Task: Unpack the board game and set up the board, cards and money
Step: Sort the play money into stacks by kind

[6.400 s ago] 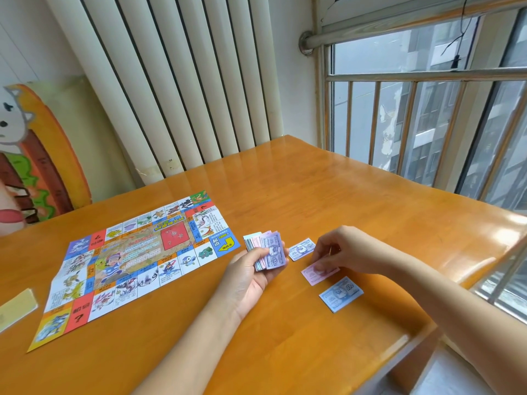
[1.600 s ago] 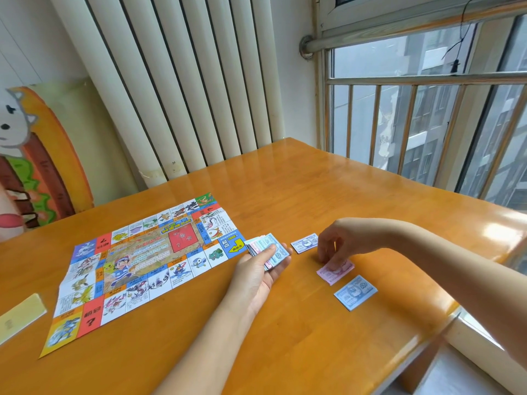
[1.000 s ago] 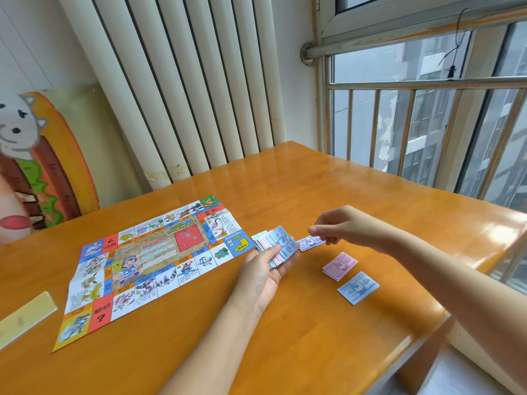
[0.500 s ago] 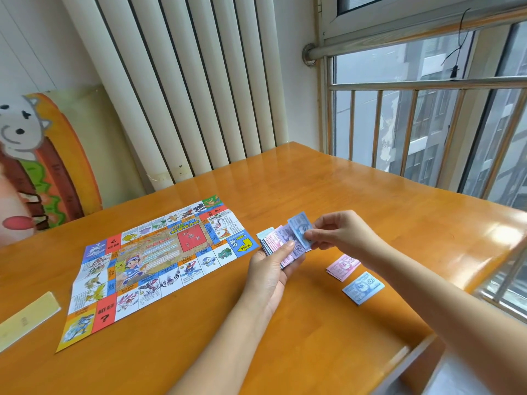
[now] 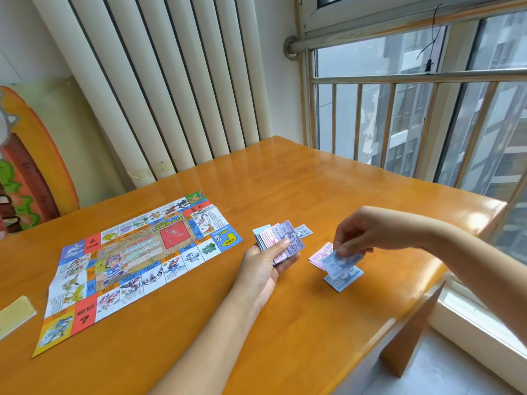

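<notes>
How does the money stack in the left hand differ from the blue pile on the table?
The stack is thick, fanned and mixes purple, pink and blue notes; the blue pile is thin and one colour. The left hand grips the stack; the blue pile lies on the table, under a blue note that the right hand pinches. Both are play money.

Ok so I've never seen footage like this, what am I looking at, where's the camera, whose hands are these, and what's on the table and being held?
There is no machine here: a person works with bare hands, and one wide-angle camera on their head looks down at them. On the wooden table lies the unfolded game board, with a pale yellow card at the left edge. The left hand holds a stack of play money. The right hand pinches a blue note over a blue pile; a pink pile and a pale note lie nearby.
</notes>
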A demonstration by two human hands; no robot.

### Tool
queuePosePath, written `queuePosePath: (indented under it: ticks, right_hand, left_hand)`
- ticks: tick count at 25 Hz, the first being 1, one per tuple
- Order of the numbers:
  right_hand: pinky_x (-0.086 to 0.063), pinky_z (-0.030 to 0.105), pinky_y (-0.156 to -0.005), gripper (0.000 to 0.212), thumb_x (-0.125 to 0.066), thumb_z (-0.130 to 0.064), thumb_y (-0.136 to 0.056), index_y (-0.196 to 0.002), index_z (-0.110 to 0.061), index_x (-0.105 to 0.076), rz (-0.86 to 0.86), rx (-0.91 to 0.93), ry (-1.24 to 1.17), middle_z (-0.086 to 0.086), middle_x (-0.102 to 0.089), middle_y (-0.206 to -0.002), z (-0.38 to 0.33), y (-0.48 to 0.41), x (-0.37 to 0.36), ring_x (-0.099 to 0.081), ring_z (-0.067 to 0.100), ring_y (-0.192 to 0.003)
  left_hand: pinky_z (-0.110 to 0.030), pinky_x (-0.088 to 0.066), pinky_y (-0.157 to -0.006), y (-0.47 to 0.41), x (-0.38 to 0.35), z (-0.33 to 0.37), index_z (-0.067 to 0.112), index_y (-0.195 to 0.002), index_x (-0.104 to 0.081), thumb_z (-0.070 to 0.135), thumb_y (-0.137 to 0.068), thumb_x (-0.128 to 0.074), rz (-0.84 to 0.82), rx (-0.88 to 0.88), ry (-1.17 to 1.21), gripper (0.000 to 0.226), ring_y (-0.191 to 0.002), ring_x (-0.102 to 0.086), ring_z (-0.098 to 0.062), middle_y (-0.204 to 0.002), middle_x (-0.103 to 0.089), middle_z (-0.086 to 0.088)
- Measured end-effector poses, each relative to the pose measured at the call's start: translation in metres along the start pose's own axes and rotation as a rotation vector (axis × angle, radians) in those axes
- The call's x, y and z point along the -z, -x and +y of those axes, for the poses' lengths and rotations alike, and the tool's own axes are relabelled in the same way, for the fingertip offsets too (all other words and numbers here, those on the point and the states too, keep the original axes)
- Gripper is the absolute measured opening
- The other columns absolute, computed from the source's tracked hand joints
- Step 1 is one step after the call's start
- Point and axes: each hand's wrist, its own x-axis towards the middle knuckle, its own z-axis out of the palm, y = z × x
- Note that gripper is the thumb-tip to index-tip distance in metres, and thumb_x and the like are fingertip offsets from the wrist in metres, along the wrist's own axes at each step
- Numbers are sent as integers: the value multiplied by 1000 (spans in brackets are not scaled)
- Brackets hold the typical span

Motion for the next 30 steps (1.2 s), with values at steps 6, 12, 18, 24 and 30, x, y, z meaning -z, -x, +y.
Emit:
queuePosePath:
  ticks: [6,12,18,24,30]
  right_hand:
    - [-41,14,-56,11,-77,-25,-78,-76,-31,-69,68,-52,219,-13,-67,-69,5,-1,-20,-54,-4,-58]
    - [-36,17,-55,17,-77,-39,-75,-77,-33,-61,269,-56,347,-13,-57,-77,10,1,-29,-48,1,-62]
    - [-45,24,-57,26,-77,-36,-76,-75,-12,-70,436,-3,-212,2,-68,-64,-18,-20,-44,-59,8,-58]
    - [-46,25,-58,16,-77,-20,-78,-72,-7,-71,529,42,-350,8,-68,-61,-30,-42,-52,-57,12,-56]
    - [-53,21,-53,8,-64,-7,-89,-84,-2,-60,548,33,-518,9,-66,-70,-35,-59,-40,-64,11,-55]
  left_hand:
    - [-29,-59,-61,7,-5,0,-1,-90,-60,-8,-86,-58,2,30,-16,8,-66,-71,-19,-76,-72,-11]
    - [-29,-59,-62,8,-6,-1,0,-90,-60,-8,-85,-59,2,35,-23,9,-68,-71,-19,-76,-73,-10]
    - [-25,-59,-62,8,-8,-4,3,-98,-62,-7,-86,-57,-24,-26,-48,16,-69,-71,-17,-80,-74,-8]
    - [-27,-59,-64,4,-3,3,6,-95,-64,-5,-87,-57,24,-112,23,16,-71,-71,-16,-81,-74,-6]
    - [-29,-59,-62,-4,3,3,4,-89,-65,-9,-84,-60,111,-150,58,14,-69,-70,-17,-78,-73,-7]
